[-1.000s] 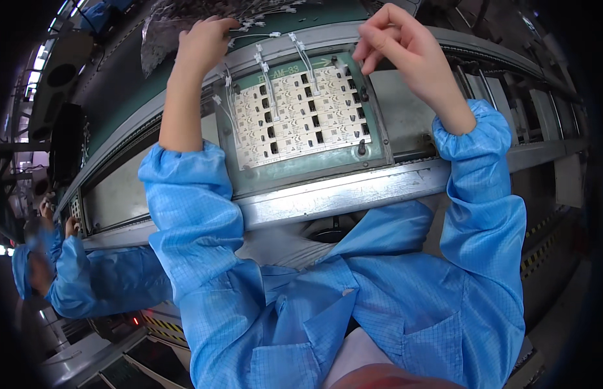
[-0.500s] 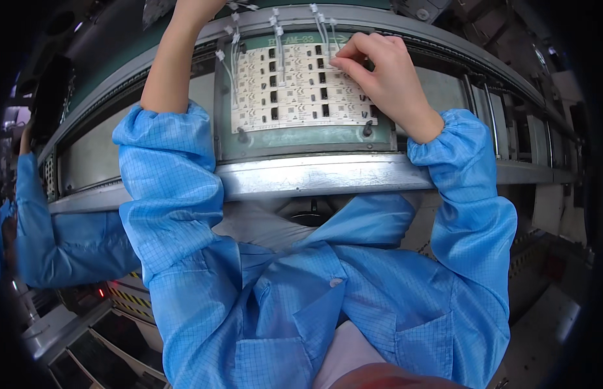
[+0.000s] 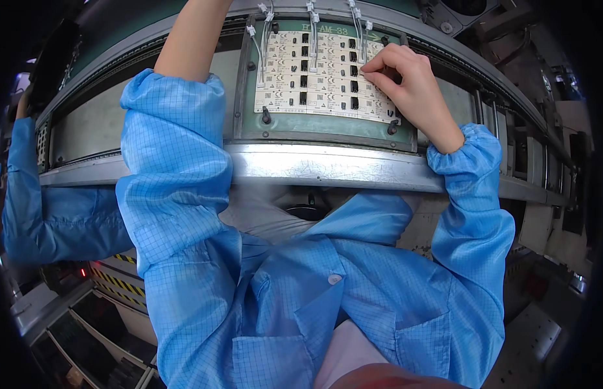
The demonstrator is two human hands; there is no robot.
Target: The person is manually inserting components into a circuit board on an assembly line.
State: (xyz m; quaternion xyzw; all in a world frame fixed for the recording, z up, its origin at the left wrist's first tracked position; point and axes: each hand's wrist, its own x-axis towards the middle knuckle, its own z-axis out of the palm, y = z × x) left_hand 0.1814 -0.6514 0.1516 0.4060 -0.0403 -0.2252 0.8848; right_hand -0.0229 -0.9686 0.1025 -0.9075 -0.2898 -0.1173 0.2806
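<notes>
My right hand (image 3: 408, 79) is over a panel of white circuit boards (image 3: 324, 107), thumb and forefinger pinched together near its right side. What the fingertips hold, if anything, is too small to make out. The panel lies on a green carrier plate (image 3: 298, 126), with rows of black components on it. White two-wire leads (image 3: 313, 37) with small plugs run from the panel past its far edge; one lead (image 3: 361, 44) ends just beyond my right fingertips. My left forearm (image 3: 192, 45) reaches out through the top edge, so my left hand is hidden from view.
A bright metal rail (image 3: 295, 163) crosses in front of me, below the carrier. Dark knobs (image 3: 266, 117) stand on the carrier's near corners. Another person's blue sleeve (image 3: 68, 220) is at the left. Open bins (image 3: 87, 337) sit at lower left.
The whole view has shifted, so the panel appears farther right and slightly higher. My right fingertips have moved a little nearer along the panel, still pinched. My left hand stays beyond the top edge.
</notes>
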